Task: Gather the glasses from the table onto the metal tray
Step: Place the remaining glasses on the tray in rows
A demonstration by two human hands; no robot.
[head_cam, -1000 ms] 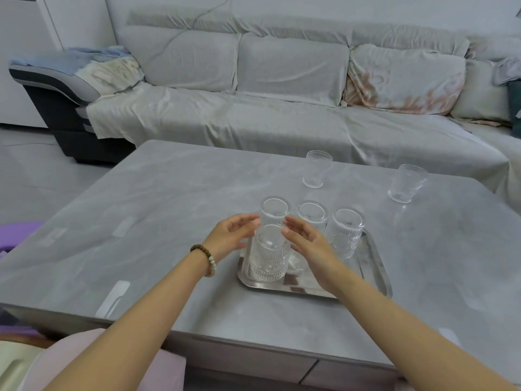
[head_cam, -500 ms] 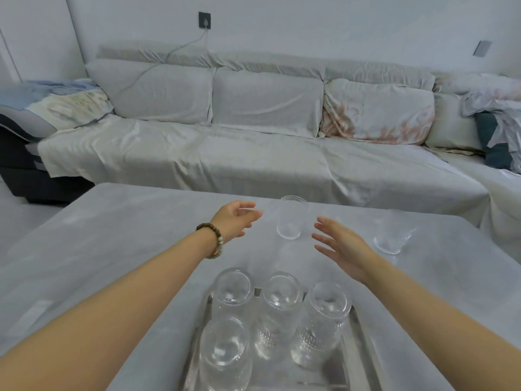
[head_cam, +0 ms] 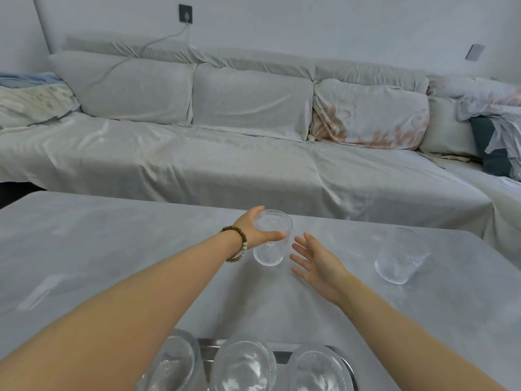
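Observation:
A ribbed clear glass [head_cam: 271,245] stands upright on the grey table [head_cam: 112,249], past the tray. My left hand [head_cam: 255,230] is wrapped around its left side, thumb across the front. My right hand [head_cam: 315,259] hovers open just right of that glass, fingers spread, not touching it. A second clear glass [head_cam: 400,256] stands farther right on the table, apart from both hands. At the bottom edge the metal tray [head_cam: 210,344] shows only its far rim, with three glasses on it: left [head_cam: 174,362], middle [head_cam: 244,365] and right [head_cam: 317,368].
A long sofa [head_cam: 225,153] draped in pale cloth runs behind the table's far edge. A floral cushion [head_cam: 369,114] leans on its right part. Folded bedding [head_cam: 31,100] lies at the far left, dark fabric [head_cam: 490,153] at the far right.
Both hands left the tray and reached forward. My left hand closed around the middle glass on the table; my right hand came up beside it. The view moved closer, cutting off the tray.

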